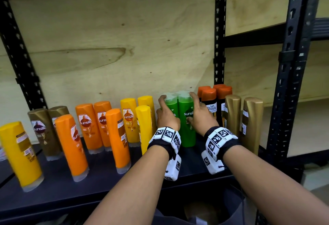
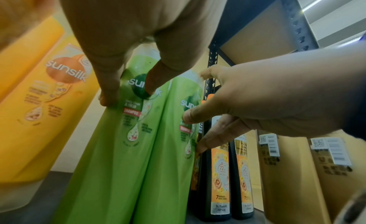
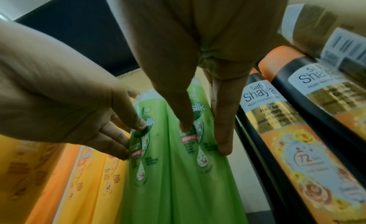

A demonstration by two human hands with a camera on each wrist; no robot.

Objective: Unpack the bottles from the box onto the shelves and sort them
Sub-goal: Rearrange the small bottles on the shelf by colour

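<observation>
Two green Sunsilk bottles stand upright and side by side on the dark shelf (image 1: 106,185). My left hand (image 1: 163,111) grips the left green bottle (image 1: 172,108); its thumb (image 2: 150,86) lies on the front label and a finger curls round the left side. My right hand (image 1: 196,109) grips the right green bottle (image 1: 187,132), thumb (image 3: 184,125) on the label, fingers (image 3: 222,142) down the right side and one fingertip on the cap. The two bottles touch each other.
Left of the green pair stand yellow bottles (image 1: 145,128), orange bottles (image 1: 89,123) and brown bottles (image 1: 42,132). To the right are black Safi Shayla bottles (image 1: 210,103) with orange caps, then two gold bottles (image 1: 233,116). A black upright post (image 1: 288,82) bounds the shelf.
</observation>
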